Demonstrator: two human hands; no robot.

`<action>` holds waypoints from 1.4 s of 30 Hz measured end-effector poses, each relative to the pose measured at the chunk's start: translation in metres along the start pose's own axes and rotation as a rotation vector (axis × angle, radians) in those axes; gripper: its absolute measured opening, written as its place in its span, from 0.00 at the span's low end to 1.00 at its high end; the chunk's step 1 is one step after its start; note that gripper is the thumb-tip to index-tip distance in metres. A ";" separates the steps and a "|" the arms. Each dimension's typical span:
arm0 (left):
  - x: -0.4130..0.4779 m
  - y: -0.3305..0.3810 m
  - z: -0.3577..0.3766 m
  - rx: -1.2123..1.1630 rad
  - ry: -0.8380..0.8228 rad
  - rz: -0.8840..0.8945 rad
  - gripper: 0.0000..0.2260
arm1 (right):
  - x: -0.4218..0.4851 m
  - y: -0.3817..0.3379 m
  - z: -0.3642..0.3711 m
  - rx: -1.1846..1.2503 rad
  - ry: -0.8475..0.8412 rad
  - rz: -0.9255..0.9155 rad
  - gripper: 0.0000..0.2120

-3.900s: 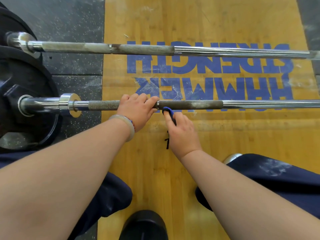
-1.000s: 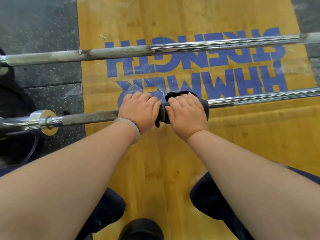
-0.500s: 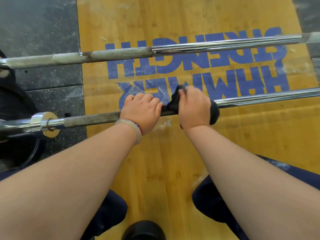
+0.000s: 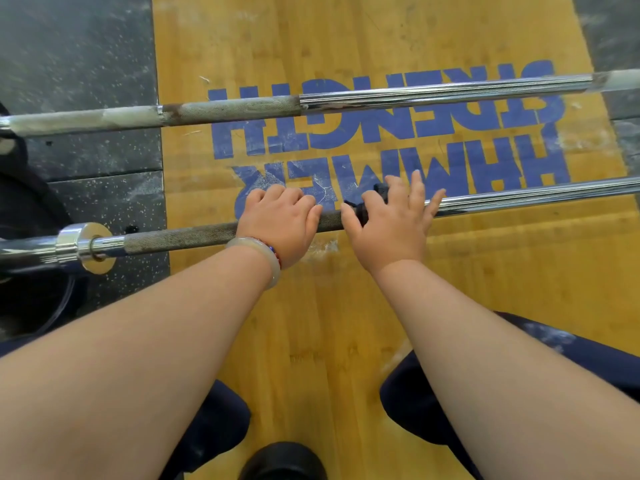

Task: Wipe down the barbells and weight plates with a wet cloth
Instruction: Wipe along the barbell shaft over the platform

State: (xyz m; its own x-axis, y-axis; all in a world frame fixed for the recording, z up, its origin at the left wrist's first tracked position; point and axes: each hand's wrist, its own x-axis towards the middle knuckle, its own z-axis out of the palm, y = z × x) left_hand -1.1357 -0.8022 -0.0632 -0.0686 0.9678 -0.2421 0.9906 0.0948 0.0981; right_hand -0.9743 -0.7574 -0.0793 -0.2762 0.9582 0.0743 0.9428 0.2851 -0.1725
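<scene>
Platform (image 4: 346,306): yellow wood with blue lettering is spread across the middle and right of the frame. Both bars are laid across it, and bare boards are left open from the near bar down to the knees (image 4: 214,410) at the bottom.
Rubber flooring (image 4: 86,64): the upper left is taken by dark speckled matting, met by the wood along a straight vertical edge.
Weight plate (image 4: 24,216): a dark disc is cut off by the left edge of the frame, and no hand is near it.
Far barbell (image 4: 346,102): it is laid across the upper frame, well apart from the hands, with its knurled left part caked pale with chalk.
Near barbell (image 4: 519,197): it is run from the lower left to the right edge. The bright chrome to the right of the hands is unobstructed, so room for a long sliding stroke is offered there.
Left hand (image 4: 280,225): fingers (image 4: 277,199) are curled over the knurling, probably so that the bar is kept from rolling under the wiping.
Right hand (image 4: 388,226): fingers (image 4: 415,188) are spread and nearly straight over the bar, with the cloth pressed beneath the palm rather than pinched.
Cloth (image 4: 363,206): the dark rag is wrapped on the near barbell and mostly hidden, showing only between thumb and forefinger. Its wetness cannot be told.
Collar (image 4: 85,245): leftward travel is bounded by this chrome ring in the lower left.
Chalk smear (image 4: 323,245): white dust is left on the boards just below the bar, between the hands.
</scene>
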 end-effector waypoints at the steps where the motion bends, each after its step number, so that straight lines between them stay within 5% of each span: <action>1: 0.000 0.000 0.000 0.000 0.000 0.001 0.25 | 0.002 -0.001 0.003 -0.007 0.023 0.035 0.21; 4: -0.001 0.001 0.000 0.004 0.020 0.006 0.27 | 0.003 -0.015 0.006 0.074 0.180 -0.047 0.17; 9: 0.000 0.001 0.000 0.028 0.018 0.010 0.24 | 0.009 0.008 -0.002 0.052 0.123 -0.439 0.14; 14: 0.000 0.002 -0.001 0.016 -0.001 -0.002 0.23 | 0.014 0.000 0.002 0.114 0.208 -0.011 0.15; 20: 0.000 0.003 -0.001 0.024 -0.010 0.004 0.25 | 0.020 0.010 0.006 0.049 0.200 -0.375 0.13; 26: 0.001 0.002 -0.001 0.029 -0.032 -0.009 0.22 | 0.012 0.012 0.007 0.111 0.253 0.003 0.14; 32: 0.002 0.001 0.000 0.038 -0.016 0.007 0.22 | 0.012 0.003 0.009 0.038 0.181 -0.374 0.12; 38: 0.002 0.001 0.000 0.052 -0.029 0.004 0.22 | 0.011 0.013 0.003 0.076 0.185 0.063 0.17; 42: 0.003 0.002 0.000 0.068 -0.014 0.015 0.21 | 0.000 -0.024 0.009 0.084 0.144 -0.247 0.10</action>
State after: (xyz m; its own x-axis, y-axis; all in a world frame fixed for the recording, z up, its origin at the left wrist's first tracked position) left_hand -1.1344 -0.7994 -0.0637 -0.0526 0.9656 -0.2548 0.9973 0.0638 0.0359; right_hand -0.9984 -0.7636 -0.0841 -0.4603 0.8483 0.2617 0.8301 0.5158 -0.2119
